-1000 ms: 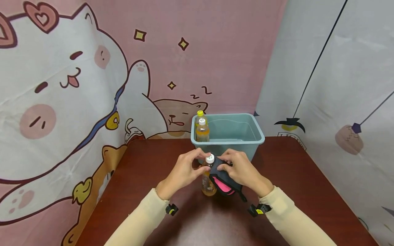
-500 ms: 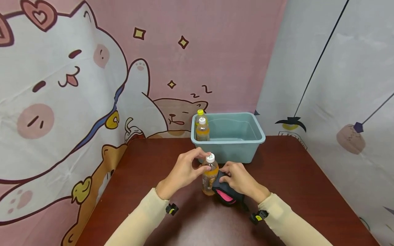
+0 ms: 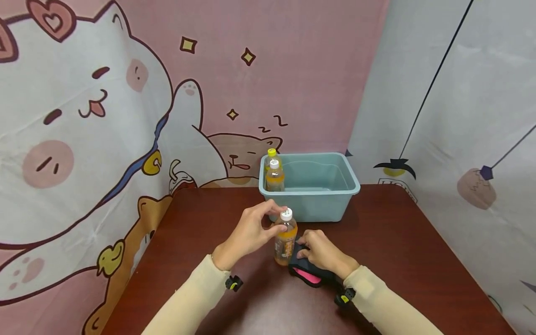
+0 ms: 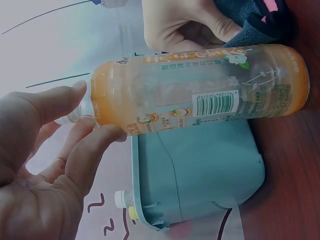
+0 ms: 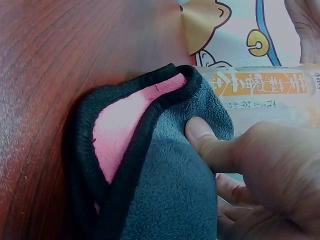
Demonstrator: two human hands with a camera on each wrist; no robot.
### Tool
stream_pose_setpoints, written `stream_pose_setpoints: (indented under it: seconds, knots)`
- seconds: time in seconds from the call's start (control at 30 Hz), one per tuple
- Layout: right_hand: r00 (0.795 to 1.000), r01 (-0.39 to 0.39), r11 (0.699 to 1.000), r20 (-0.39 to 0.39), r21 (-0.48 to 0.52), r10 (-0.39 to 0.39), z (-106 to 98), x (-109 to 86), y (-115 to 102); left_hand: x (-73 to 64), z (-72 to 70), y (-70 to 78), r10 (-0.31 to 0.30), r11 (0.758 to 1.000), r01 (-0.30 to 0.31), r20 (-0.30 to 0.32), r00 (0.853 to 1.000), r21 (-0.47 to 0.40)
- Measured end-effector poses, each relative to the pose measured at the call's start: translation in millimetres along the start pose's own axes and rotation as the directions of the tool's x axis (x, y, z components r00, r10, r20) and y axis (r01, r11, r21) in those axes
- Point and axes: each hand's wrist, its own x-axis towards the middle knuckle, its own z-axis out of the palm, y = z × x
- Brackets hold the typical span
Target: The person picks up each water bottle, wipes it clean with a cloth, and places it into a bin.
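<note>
The bottle (image 3: 286, 237) stood upright on the table (image 3: 402, 242) and was steadied near its white cap by the curled fingers of the left hand (image 3: 251, 232). A dark cloth (image 3: 307, 272) with a pink lining was pinched by the right hand (image 3: 320, 249) and pressed against the lower side of the bottle, just right of it. Wiping was judged to be under way, with the cloth low near the base; how much of the surface was already wiped could not be told. Two more bottles (image 3: 274, 174) were seen standing in the left corner of the blue bin (image 3: 335, 190), beyond both hands. Placing the held bottle in the bin was judged not yet done.
</note>
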Motion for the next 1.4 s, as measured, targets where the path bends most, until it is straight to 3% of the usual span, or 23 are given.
stream_pose_setpoints:
  seconds: [0.33,0.67,0.87,1.1,1.4]
  knots:
    - [1.0,-0.007,0.999,-0.009,0.033,0.008,-2,0.2,1,-1.4,-3.4,0.8,-0.036,0.999,0.036,0.01,0.999,0.008]
    - [0.999,-0.003,0.998,-0.046,0.061,0.005,-6,-4.3,-6,-3.4,-2.9,-1.7,-0.014,1.0,0.014,-0.004,1.0,-0.002]
    - [0.996,-0.008,0.998,-0.087,0.061,0.014,-28,-2.5,-18,-3.4,-2.8,-2.7,-0.009,1.0,0.009,-0.007,1.0,-0.009]
    - [0.99,0.017,0.997,-0.144,0.075,-0.006,-59,3.6,-35,-3.4,-2.9,-2.7,-0.044,0.998,0.045,0.018,0.999,-0.042]
    - [0.974,0.061,0.989,-0.227,0.133,-0.03,-80,14.1,-57,-3.2,-4.4,-2.0,-0.013,1.0,0.013,-0.001,1.0,-0.014]
